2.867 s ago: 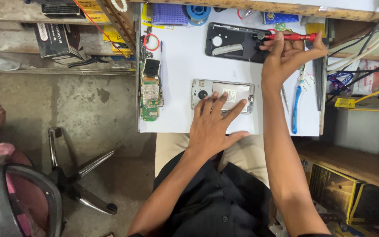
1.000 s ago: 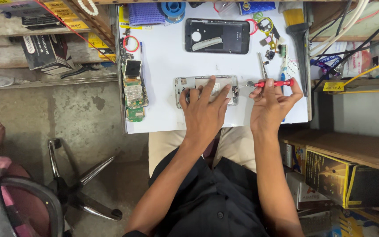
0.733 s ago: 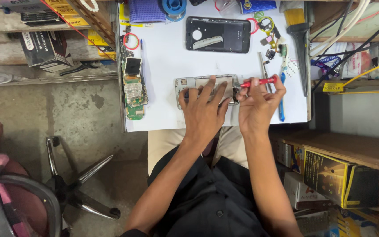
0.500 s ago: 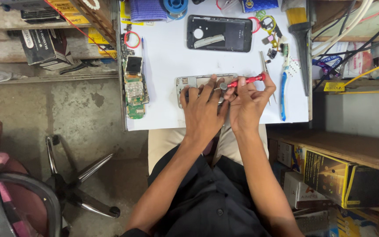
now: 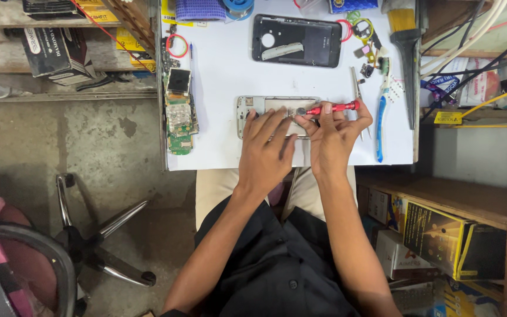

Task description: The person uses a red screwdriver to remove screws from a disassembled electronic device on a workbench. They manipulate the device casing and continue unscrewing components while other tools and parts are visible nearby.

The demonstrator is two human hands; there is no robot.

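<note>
Red screwdriver [image 5: 331, 108] on phone frame [image 5: 268, 106]

Green circuit board [image 5: 180, 117], black back cover [image 5: 296, 40], blue toothbrush [image 5: 381, 117]

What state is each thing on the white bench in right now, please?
Silver phone frame: opened, flat, pressed by left hand.
Red screwdriver: gripped by right hand, tip on frame.
Black back cover: detached, lying apart.
Green circuit board: removed, lying left.
Blue tool: lying unused.
</note>
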